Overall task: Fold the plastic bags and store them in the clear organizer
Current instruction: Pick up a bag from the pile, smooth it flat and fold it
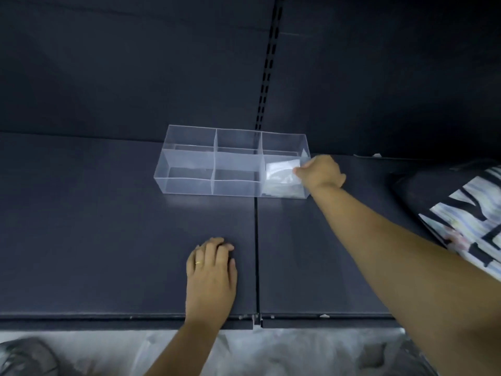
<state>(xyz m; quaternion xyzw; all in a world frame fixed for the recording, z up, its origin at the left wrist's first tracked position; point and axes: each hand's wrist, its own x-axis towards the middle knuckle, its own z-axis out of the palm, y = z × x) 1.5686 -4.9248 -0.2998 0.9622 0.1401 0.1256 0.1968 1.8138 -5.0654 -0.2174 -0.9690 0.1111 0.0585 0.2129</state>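
Observation:
A clear organizer (pixel 189 169) with several compartments stands on the dark shelf. Its front right compartment holds a folded white plastic bag (pixel 280 173). My right hand (pixel 321 172) reaches over the organizer's right wall and pinches the bag's right edge with curled fingers. My left hand (pixel 212 270) rests flat on the shelf well in front of the organizer, fingers relaxed, a ring on one finger, holding nothing. The other compartments look bare.
The dark shelf (pixel 108 240) has a seam (pixel 256 253) running front to back. A black-and-white printed bag (pixel 466 213) lies at the right. Pale plastic sheeting (pixel 271 354) covers the floor below the shelf's front edge.

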